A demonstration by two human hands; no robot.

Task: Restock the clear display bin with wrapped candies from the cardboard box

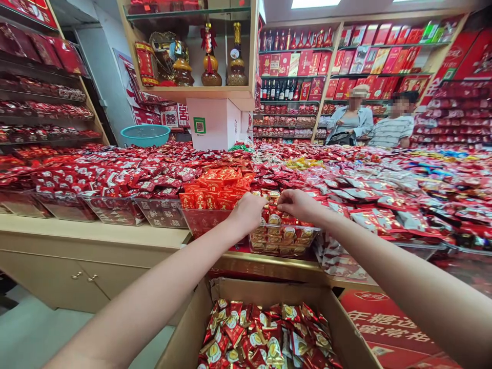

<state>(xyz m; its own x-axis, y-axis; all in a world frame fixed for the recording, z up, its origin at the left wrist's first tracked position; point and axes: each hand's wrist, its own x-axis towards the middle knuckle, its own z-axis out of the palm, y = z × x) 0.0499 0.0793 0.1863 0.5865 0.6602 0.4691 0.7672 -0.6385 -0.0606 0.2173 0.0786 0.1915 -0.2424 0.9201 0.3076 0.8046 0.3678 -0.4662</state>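
- two bare hands over one clear bin (284,247) at the middle of the tabletop (126,230); both arms reach in from the near side.
- left hand (248,212): at the bin's left, fingers curled in; cannot tell whether anything is pinched in them.
- right hand (299,205): just right of the left, above the bin, thumb and fingertips drawn close together; a packet between them cannot be made out.
- gold-and-red packets (288,233): in the clear bin, stacked in rows seen through its wall.
- open cardboard box (349,328): near side, below the tabletop edge, holding loose red-and-gold packets (234,330) at mixed angles.
- orange-red packets (221,182): upright in the next bin to the left.
- more bins (161,214) of red packets run farther left; silver-and-red packets (380,197) heaped at right.
- far side: white box (211,123) with a printed code, blue basin (145,135) to its left, display cabinet (192,92) of bottles above.
- two people (351,120) far right, by shelves (295,77) of bottles and red boxes.
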